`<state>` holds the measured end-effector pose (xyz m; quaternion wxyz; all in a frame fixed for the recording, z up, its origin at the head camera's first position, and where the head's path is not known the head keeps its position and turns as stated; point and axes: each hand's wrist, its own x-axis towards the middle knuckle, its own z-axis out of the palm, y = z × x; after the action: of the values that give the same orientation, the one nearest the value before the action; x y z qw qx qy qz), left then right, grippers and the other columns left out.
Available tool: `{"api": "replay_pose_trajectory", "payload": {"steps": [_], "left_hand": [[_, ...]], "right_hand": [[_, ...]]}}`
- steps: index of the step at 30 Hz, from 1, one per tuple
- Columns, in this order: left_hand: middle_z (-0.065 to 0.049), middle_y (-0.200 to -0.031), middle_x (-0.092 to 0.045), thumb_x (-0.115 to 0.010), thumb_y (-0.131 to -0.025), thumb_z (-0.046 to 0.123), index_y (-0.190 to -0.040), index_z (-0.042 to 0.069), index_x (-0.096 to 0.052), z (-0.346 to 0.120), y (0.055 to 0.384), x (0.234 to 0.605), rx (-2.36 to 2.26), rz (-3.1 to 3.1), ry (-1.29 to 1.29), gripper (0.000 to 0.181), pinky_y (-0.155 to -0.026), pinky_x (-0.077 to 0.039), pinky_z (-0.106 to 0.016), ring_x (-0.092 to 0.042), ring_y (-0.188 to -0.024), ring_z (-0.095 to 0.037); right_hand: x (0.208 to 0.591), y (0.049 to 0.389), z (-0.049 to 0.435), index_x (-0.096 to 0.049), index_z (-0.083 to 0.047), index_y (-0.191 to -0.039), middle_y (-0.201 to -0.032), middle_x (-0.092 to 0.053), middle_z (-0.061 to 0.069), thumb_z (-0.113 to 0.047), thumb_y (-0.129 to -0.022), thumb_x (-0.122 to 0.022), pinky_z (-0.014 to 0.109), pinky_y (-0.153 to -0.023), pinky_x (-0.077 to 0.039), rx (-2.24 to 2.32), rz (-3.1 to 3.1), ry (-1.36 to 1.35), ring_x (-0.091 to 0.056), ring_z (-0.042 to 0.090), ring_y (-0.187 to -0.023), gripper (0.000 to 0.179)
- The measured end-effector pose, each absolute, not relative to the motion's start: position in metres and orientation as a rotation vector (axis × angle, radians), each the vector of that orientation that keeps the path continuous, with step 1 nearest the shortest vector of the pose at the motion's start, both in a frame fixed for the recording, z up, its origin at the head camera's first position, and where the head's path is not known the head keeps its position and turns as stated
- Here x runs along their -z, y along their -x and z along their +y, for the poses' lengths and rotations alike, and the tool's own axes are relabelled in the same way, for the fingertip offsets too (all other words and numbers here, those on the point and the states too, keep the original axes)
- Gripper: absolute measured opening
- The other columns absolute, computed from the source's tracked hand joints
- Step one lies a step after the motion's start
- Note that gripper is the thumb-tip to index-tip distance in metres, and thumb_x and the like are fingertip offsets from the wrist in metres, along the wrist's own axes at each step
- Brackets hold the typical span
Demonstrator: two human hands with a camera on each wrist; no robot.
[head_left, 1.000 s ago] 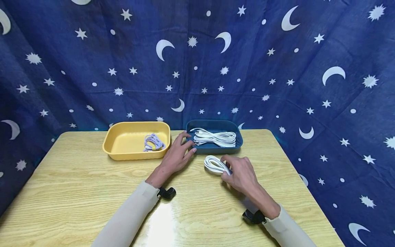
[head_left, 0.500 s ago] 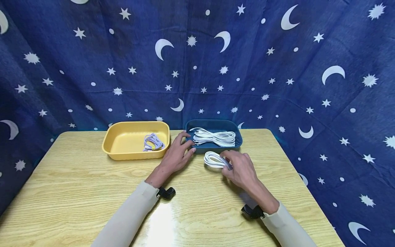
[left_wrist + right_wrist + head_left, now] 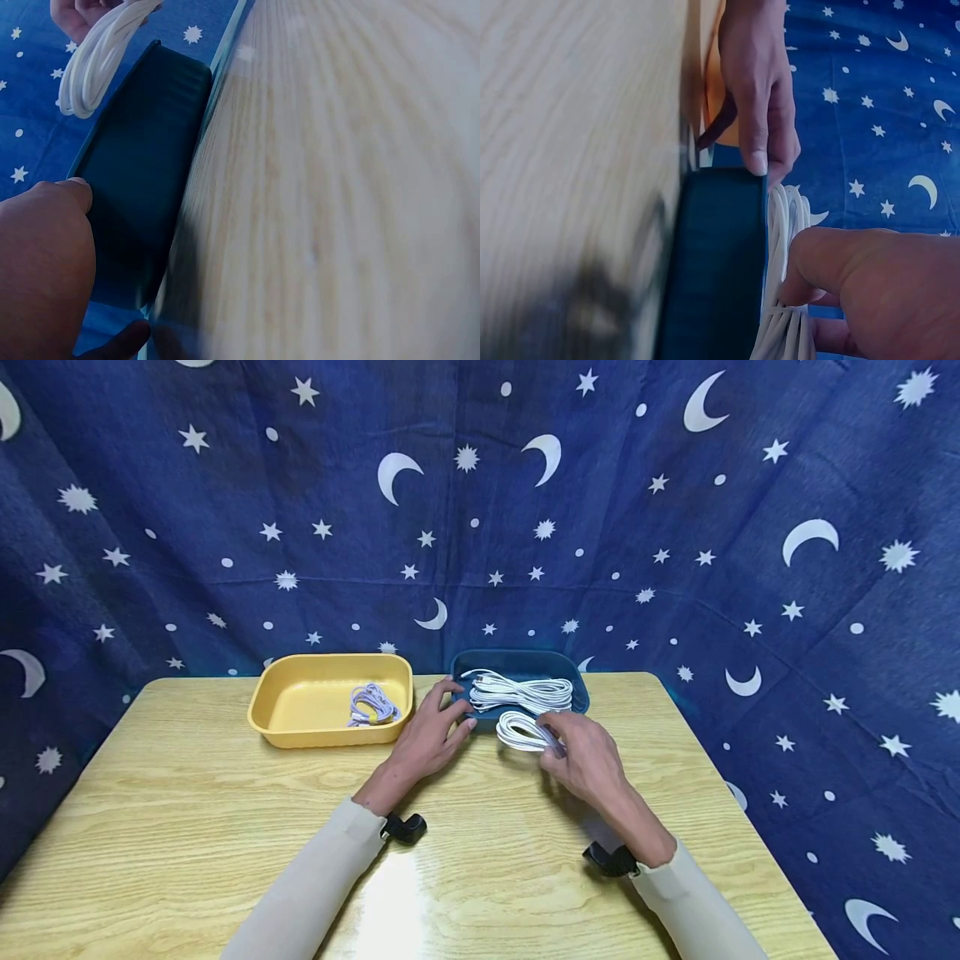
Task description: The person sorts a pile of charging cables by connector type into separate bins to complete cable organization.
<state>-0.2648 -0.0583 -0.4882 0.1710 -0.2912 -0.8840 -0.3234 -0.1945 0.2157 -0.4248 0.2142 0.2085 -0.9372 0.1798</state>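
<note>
My right hand [image 3: 585, 756] pinches a looped bundle of white cable [image 3: 517, 732], with a greyish tie or end near the fingertips. The bundle hangs above the table, just before the front wall of a dark blue bin [image 3: 480, 724]. In the left wrist view, the held cable [image 3: 97, 64] is above the bin's rim. Another white cable coil [image 3: 521, 693] lies inside that bin. My left hand [image 3: 427, 735] holds the bin's near left corner, thumb on the rim. The right wrist view shows the left thumb [image 3: 757, 154] there; its other fingers are partly hidden.
To the left stands a yellow bin [image 3: 300, 739] with a lilac cable bundle [image 3: 373, 706] in its right end. Both bins sit at the back of the wooden table [image 3: 480, 860], before a blue curtain [image 3: 480, 568] with moons and stars.
My right hand has moved up and away from me with the white cable, from over the table to the bin's front edge. The left hand has stayed at the bin's corner.
</note>
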Motion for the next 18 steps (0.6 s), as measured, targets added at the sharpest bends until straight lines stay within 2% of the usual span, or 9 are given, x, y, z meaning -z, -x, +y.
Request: {"api": "replay_pose_trajectory", "payload": {"steps": [11,18], "left_hand": [[-0.013,-0.151,-0.048,-0.061,-0.109,0.033,-0.113,0.017,-0.071,-0.058,0.265,0.487,0.920,-2.508,0.835,0.019,-0.126,-0.029,-0.050,-0.027,-0.160,-0.033],[-0.013,-0.152,-0.048,-0.061,-0.109,0.033,-0.113,0.016,-0.072,-0.059,0.266,0.488,0.924,-2.515,0.831,0.020,-0.126,-0.029,-0.050,-0.025,-0.160,-0.030]], "right_hand": [[0.416,0.206,0.218,-0.076,-0.011,-0.107,-0.090,-0.070,0.003,-0.004,-0.075,-0.070,0.038,-0.062,-0.043,-0.483,-2.548,-0.634,-0.056,0.020,-0.074,0.034],[0.413,0.216,0.216,-0.076,-0.012,-0.114,-0.102,-0.073,0.007,-0.006,-0.077,-0.067,0.047,-0.073,-0.050,-0.445,-2.549,-0.655,-0.065,0.028,-0.089,0.039]]}}
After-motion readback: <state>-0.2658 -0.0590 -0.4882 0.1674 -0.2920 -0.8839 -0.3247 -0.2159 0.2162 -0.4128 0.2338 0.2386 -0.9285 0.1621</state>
